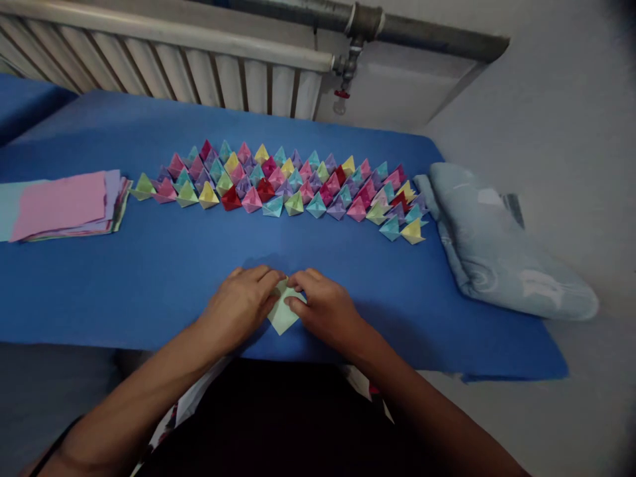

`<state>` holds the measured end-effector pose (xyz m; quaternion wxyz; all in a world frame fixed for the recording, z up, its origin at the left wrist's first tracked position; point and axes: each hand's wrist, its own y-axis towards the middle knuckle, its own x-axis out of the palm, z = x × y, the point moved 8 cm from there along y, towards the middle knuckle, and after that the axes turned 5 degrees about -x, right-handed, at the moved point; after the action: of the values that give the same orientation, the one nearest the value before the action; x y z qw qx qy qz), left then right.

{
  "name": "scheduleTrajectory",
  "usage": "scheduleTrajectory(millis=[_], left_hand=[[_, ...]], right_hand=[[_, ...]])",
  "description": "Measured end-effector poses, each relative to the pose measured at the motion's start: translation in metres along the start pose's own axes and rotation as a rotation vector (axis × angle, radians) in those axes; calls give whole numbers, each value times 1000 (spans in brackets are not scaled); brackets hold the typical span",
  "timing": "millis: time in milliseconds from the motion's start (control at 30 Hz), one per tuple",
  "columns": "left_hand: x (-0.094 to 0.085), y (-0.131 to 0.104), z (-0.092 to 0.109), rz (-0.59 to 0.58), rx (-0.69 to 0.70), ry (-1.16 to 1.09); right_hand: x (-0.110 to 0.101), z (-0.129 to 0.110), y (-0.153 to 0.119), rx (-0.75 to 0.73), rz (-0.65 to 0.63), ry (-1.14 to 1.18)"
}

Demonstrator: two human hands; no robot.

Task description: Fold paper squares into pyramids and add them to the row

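A pale green piece of folded paper point(283, 317) lies diamond-wise on the blue tabletop, one corner pointing toward me. My left hand point(246, 297) is closed on its left edge, fingers bent near the top corner. On the opposite side my right hand point(322, 301) grips the paper, with the thumb across its face and the fingertips at the upper edge. Both hands hide parts of the sheet's sides. Beyond them stand several rows of small folded paper boats point(294, 204) in pink, blue, green, yellow, red and purple.
A stack of coloured paper sheets point(64, 205) rests at the left. To the right lies a folded grey-blue patterned cloth point(497, 245) against the wall. Behind the blue table point(163, 278) are a white radiator point(199, 73) and a pipe with a red valve handle point(342, 94).
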<state>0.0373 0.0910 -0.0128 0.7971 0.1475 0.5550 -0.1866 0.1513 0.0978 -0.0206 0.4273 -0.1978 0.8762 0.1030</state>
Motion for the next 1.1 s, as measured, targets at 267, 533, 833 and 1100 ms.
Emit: scheduleTrajectory(millis=[267, 533, 833, 1100], left_hand=[[2, 59, 22, -457, 98, 270], [7, 60, 11, -547, -21, 174], [4, 26, -37, -382, -419, -923], [12, 0, -31, 65, -693, -1590]], right_hand=[[-20, 24, -25, 63, 207, 270], [-23, 27, -30, 76, 219, 296], [-24, 38, -36, 249, 272, 650], [-3, 6, -14, 243, 186, 1013]])
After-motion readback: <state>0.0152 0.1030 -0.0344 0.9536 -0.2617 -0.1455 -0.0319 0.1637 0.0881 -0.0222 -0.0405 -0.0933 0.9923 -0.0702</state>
